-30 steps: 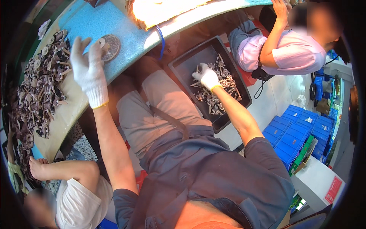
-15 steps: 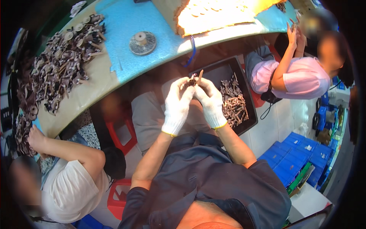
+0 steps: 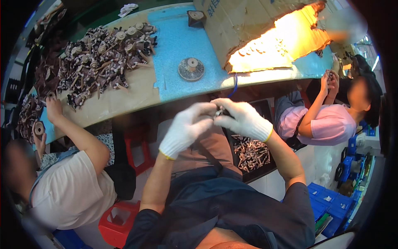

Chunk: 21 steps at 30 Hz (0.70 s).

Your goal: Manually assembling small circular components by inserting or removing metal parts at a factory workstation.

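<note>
Both my hands wear white knitted gloves and meet in front of the table edge. My left hand has its fingers bent in at the right hand's fingertips, slightly blurred. In my right hand a small dark-and-white piece is pinched between thumb and fingers; its shape is mostly hidden. Whether the left fingers also grip it is unclear. Below the right hand, a black tray holds a pile of small brown-and-white stick-like pieces.
On the table lie a blue mat, a round disc with a peg, a dark block and a heap of small parts. A torn cardboard box glows inside. Co-workers sit left and right. A red stool and blue crates stand behind.
The view has shifted, bringing more of the table into sight. My hands have turned, and the stick that stood up between them no longer shows. The left co-worker's hand now reaches higher.
</note>
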### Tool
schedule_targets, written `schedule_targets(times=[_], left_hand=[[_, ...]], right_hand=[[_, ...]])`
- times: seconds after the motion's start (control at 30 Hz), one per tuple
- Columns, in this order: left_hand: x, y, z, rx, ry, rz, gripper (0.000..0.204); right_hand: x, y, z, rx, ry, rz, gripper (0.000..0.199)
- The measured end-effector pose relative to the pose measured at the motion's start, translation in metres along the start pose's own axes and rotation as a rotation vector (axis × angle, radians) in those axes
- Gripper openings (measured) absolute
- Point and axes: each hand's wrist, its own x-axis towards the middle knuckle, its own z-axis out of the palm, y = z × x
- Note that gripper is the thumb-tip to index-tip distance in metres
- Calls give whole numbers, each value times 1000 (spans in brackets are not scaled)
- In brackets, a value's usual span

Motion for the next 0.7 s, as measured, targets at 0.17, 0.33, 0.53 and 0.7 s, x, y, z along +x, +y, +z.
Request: schedule_targets(times=[0.17, 0.33, 0.53, 0.7], left_hand=[[37, 21, -29, 244, 505, 80, 49], [98, 14, -51, 563, 464, 261, 53], [108, 9, -59, 512, 390, 234, 39], [105, 6, -64, 549, 389, 215, 45]], right_hand=[[54, -37, -18, 451, 222, 156, 28], [125, -23, -18, -106, 459, 71, 56], [146, -34, -28, -380, 334, 136, 60], [153, -71, -35, -687, 139, 124, 50]])
